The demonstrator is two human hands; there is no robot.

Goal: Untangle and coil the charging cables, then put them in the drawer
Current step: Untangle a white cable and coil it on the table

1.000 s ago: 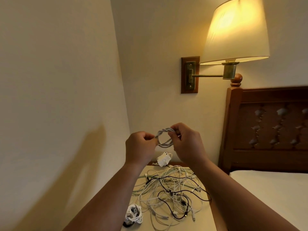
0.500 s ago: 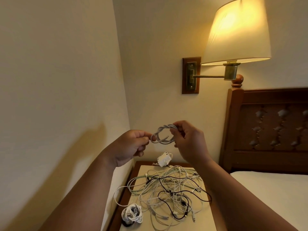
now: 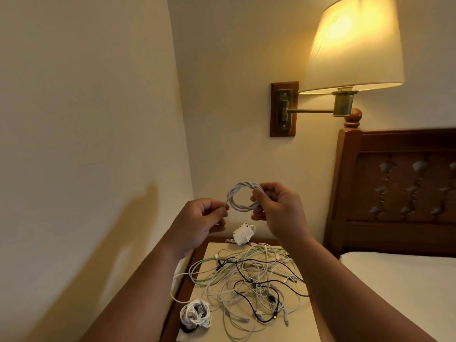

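White coiled cable [image 3: 243, 199] held up in the air, above the table [image 3: 304, 324].
Ring is held upright, open face toward the camera. The right hand [image 3: 277, 209] grip is clamped on its right side, the left hand [image 3: 199, 220] grip pinched on its left edge. Below are spread tangled cables [image 3: 251, 280], a wound bundle [image 3: 195, 314] and a white adapter [image 3: 243, 233].

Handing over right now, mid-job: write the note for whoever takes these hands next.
Left hand: pinches the left side of the white cable coil.
Right hand: grips the coil's right side, up in the air above the nightstand.
Done: one coiled bundle lies at the nightstand's front left corner.
Left: finish this coil, untangle the pile of white, green and black cables on the nightstand, stow everything. Drawer not in view.
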